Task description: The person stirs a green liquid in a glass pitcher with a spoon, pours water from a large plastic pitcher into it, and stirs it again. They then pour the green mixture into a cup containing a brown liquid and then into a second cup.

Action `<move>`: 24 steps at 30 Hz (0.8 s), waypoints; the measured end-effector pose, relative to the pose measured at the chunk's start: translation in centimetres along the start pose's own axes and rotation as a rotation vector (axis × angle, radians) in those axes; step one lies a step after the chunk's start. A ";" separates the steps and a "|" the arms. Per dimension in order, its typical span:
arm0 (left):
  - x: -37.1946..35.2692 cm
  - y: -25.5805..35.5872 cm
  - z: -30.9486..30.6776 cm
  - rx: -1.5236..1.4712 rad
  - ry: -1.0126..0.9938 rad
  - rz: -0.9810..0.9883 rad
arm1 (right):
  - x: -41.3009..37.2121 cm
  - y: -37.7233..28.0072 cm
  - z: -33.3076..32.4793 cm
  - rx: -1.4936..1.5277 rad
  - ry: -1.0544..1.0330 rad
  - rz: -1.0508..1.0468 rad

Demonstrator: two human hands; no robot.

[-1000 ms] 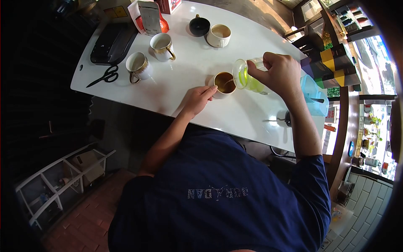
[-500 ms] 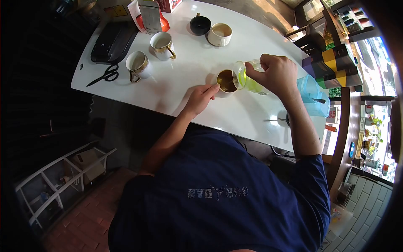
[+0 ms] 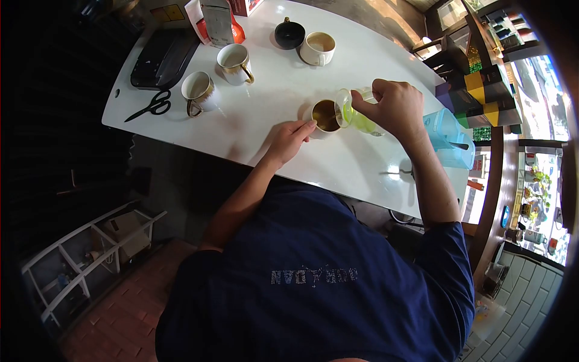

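Observation:
A cup (image 3: 326, 116) with brown liquid inside stands on the white table. Fingers of my left hand (image 3: 293, 140) are closed on its left side, perhaps at the handle, which I cannot see. My right hand (image 3: 395, 107) grips a clear glass vessel with a green tint (image 3: 360, 113), tilted so that its mouth is at the cup's right rim. Part of this vessel is hidden behind my fingers. A light blue plastic container (image 3: 444, 134) with a dark-handled utensil in it stands just right of my right wrist.
Two white-and-gold mugs (image 3: 233, 64) stand at the left, near black scissors (image 3: 151, 106) and a flat black device (image 3: 164, 59). Farther back are a black cup (image 3: 289, 34), a cream mug (image 3: 318, 48) and a grey-and-red pouch (image 3: 218, 25). A spoon-like utensil (image 3: 398, 173) lies near the front edge.
The view has shifted very slightly. Both hands stay in nearly the same place, with the glass vessel still tilted at the cup.

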State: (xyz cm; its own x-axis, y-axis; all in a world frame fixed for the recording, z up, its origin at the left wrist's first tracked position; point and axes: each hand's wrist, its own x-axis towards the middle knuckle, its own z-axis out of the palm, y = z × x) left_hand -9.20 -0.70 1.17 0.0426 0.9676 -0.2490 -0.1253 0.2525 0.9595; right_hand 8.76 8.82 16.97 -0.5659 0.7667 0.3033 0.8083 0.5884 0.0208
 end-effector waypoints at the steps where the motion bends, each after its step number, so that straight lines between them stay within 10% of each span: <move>1: 0.0 0.0 0.0 -0.003 -0.005 -0.007 | 0.0 0.0 0.0 -0.004 0.004 0.003; 24: 0.5 -0.1 -0.4 0.001 0.011 -0.009 | 0.0 0.3 0.4 0.051 0.031 0.161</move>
State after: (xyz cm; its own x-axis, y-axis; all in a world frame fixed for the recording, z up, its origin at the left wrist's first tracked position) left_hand -9.60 -0.27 0.86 0.0330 0.9652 -0.2594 -0.1244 0.2615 0.9571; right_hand 8.91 9.14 16.57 -0.4240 0.8443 0.3277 0.8784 0.4715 -0.0784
